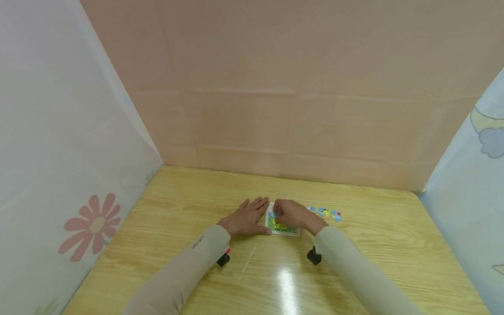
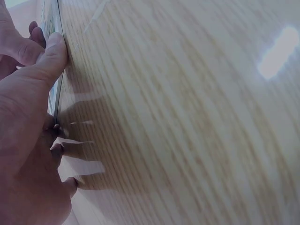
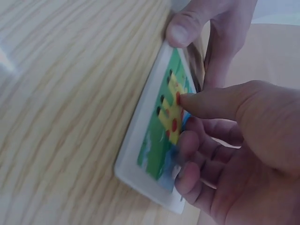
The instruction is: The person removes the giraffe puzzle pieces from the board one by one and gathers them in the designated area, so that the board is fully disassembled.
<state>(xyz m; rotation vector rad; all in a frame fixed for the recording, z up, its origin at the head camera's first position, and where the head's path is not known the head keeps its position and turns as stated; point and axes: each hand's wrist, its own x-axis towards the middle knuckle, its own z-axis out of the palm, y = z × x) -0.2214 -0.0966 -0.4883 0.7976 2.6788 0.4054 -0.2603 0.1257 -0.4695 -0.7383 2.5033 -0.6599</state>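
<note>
A small white-framed jigsaw puzzle (image 1: pixel 291 234) lies on the table, its picture showing a yellow animal with red spots on green. My left hand (image 1: pixel 247 218) lies along its left side with fingers extended, the thumb (image 3: pixel 180 33) resting on the near left corner of the frame. Over the puzzle, my right hand (image 1: pixel 290 213) bends its fingers down to the picture. In the right wrist view its thumb tip (image 3: pixel 188 100) is at a red spot, with the curled fingertips (image 3: pixel 188 143) close by. I cannot tell whether a piece is between them.
Several loose jigsaw pieces (image 1: pixel 326 213), blue and yellow with a bit of red, lie in a row right of the puzzle, partly behind my right wrist. The wooden table (image 1: pixel 378 245) meets a brown back wall (image 1: pixel 244 122) and patterned sheets on both sides.
</note>
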